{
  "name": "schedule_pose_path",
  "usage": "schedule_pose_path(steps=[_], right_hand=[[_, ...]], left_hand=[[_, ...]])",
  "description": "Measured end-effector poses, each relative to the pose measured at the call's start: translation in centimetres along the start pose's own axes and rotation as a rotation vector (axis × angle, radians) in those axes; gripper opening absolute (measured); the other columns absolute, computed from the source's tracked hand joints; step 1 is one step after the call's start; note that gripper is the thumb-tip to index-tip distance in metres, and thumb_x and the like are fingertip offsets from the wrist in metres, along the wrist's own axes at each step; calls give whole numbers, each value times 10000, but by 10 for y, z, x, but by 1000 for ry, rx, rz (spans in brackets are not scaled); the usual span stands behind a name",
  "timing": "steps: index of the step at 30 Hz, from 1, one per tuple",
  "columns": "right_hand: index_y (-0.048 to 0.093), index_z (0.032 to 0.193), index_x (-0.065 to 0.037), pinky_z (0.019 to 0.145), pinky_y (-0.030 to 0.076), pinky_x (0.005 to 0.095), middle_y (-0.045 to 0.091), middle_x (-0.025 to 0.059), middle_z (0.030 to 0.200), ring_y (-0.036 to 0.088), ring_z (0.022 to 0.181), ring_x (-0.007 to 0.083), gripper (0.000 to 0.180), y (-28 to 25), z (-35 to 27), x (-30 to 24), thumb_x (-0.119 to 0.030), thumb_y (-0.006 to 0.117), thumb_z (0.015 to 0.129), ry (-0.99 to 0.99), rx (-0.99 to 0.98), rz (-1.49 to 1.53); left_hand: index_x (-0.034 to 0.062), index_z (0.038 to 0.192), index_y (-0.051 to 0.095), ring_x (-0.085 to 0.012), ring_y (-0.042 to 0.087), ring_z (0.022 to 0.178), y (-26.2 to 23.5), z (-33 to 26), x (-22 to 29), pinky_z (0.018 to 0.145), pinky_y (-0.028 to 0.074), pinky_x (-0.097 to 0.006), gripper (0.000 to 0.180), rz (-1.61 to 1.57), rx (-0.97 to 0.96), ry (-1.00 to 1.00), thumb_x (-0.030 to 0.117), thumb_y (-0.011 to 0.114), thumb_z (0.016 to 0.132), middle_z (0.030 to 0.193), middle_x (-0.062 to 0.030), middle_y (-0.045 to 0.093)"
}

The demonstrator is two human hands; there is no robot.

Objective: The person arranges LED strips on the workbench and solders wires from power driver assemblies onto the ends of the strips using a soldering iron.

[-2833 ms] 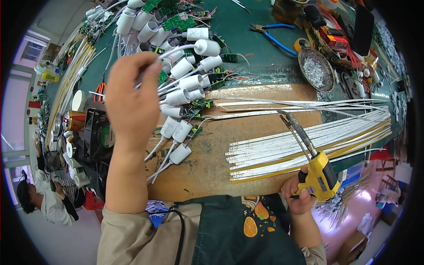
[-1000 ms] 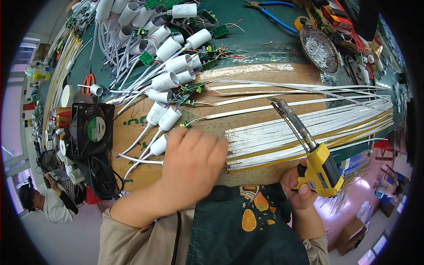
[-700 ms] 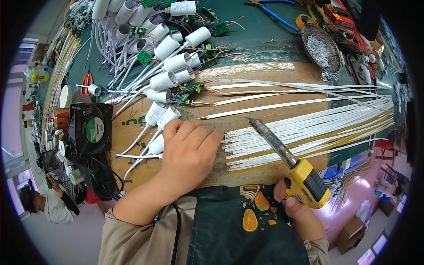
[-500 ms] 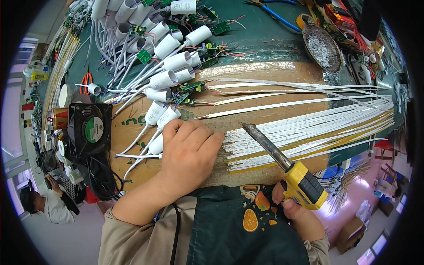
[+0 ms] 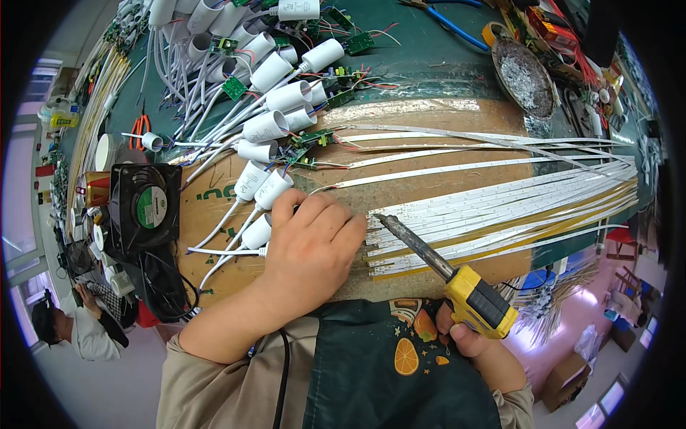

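Observation:
In my right hand [image 5: 468, 334] is a yellow and black soldering iron [image 5: 480, 304], its dark tip pointing up and left. That tip is over the left ends of a bundle of white LED strips [image 5: 486, 214], a short way right of my left fingers. My left hand [image 5: 314, 247] is closed, knuckles up, beside those ends; what its fingers pinch is hidden under them. Just beyond that hand, white cylindrical lamp caps with cables, such as a lamp cap [image 5: 273, 189], lie on the board. A separate LED strip [image 5: 429, 171] with thin wires runs past its knuckles.
A brown board [image 5: 343, 289] covers part of the green bench. Many lamp caps with green circuit boards [image 5: 307, 146] are heaped at far left. A black fan [image 5: 145, 207] stands left. Blue-handled pliers [image 5: 457, 28] and a dish of pale bits [image 5: 525, 79] lie far right. A person [image 5: 82, 322] sits at left.
The soldering iron has moved left and slightly down, bringing its tip closer to my left hand. My left hand has shifted only slightly and stays closed.

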State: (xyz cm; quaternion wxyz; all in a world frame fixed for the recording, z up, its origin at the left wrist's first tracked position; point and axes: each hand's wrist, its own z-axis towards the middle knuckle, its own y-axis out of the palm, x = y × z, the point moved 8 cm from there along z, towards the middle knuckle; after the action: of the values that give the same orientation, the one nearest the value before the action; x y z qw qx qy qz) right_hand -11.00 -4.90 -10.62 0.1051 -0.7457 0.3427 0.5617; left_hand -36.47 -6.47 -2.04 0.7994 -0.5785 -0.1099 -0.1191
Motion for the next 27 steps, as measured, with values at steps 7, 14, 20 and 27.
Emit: schedule_pose_path(steps=[7, 14, 20, 27], right_hand=[[619, 962, 15, 565, 482, 288, 619, 49, 704, 602, 593, 153, 256, -1, -3, 5, -208, 714, 880, 64, 42, -16], [613, 950, 5, 538, 482, 296, 613, 42, 654, 599, 555, 149, 262, 1, 4, 2, -228, 714, 888, 41, 24, 11], [609, 956, 1, 493, 473, 269, 612, 39, 646, 590, 509, 124, 254, 7, 6, -4, -234, 691, 907, -37, -28, -72], [582, 877, -25, 489, 442, 255, 576, 41, 667, 555, 521, 116, 377, 3, 6, 0, -385, 695, 883, 70, 28, -51]], left_hand=[[89, 926, 684, -213, 628, 895, 0, -1, -2, 835, 402, -399, 236, -21, -8, -1, 30, 737, 704, 854, -21, 625], [84, 922, 687, -213, 632, 907, -1, -1, -2, 840, 402, -399, 240, -29, -18, -2, 25, 733, 693, 865, -22, 634], [82, 917, 691, -212, 636, 910, -1, 0, -2, 843, 404, -399, 235, -24, -28, -4, 23, 728, 692, 862, -25, 634], [82, 903, 687, -214, 637, 903, 0, 1, -2, 841, 409, -399, 221, -24, -34, -8, 26, 727, 693, 856, -28, 634]])
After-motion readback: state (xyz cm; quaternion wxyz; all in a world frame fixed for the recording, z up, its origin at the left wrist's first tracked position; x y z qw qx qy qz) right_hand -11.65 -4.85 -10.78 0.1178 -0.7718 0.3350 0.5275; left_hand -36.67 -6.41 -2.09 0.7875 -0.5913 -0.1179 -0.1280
